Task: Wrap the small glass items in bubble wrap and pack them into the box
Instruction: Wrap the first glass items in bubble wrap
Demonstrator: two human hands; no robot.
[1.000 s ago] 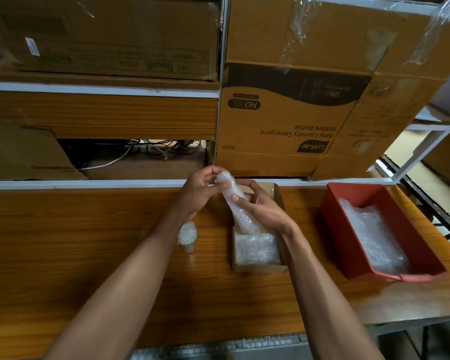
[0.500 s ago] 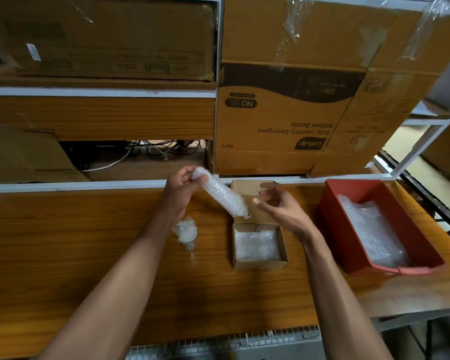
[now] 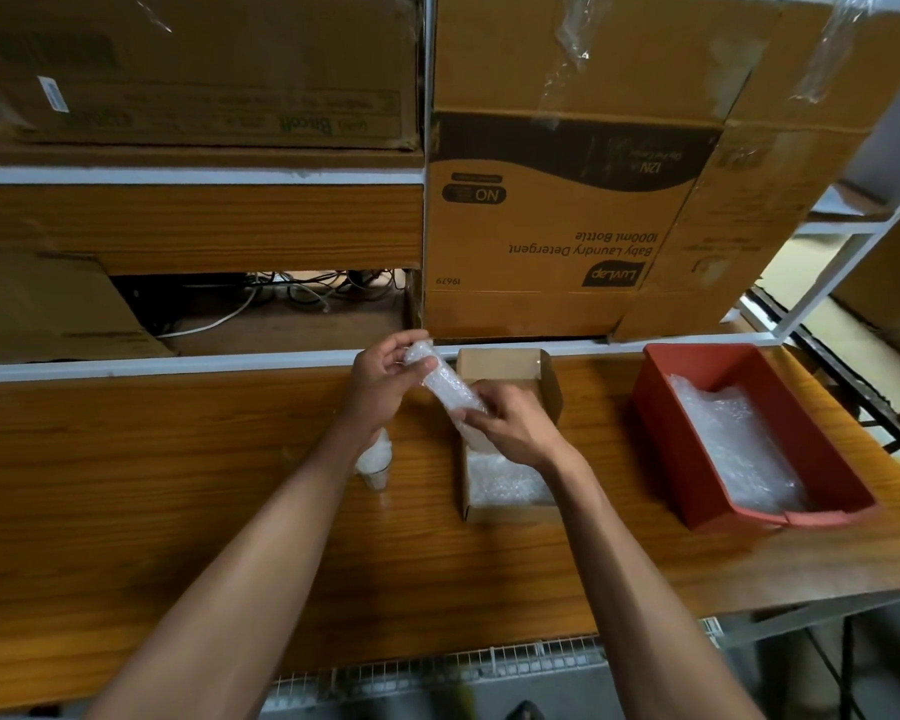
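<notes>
Wooden bench (image 3: 178,511): both hands, left hand (image 3: 380,379) and right hand (image 3: 510,426), grip bubble-wrapped roll (image 3: 445,389) over small box (image 3: 510,504); red bin (image 3: 827,459) right.

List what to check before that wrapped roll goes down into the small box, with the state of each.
1. Grip on the bubble-wrapped roll: left hand holds its upper end, right hand its lower part. Ok.
2. Roll positioned above the small cardboard box. Ok.
3. Box open, lid flap standing up at the back. Ok.
4. Bubble wrap padding already lines the box floor. Ok.
5. Wrap closed at both ends: hands cover them. Cannot tell.
6. Small wrap-stuffed glass on the table left of the box, partly hidden behind the left forearm; still to be packed. Not ok.
</notes>
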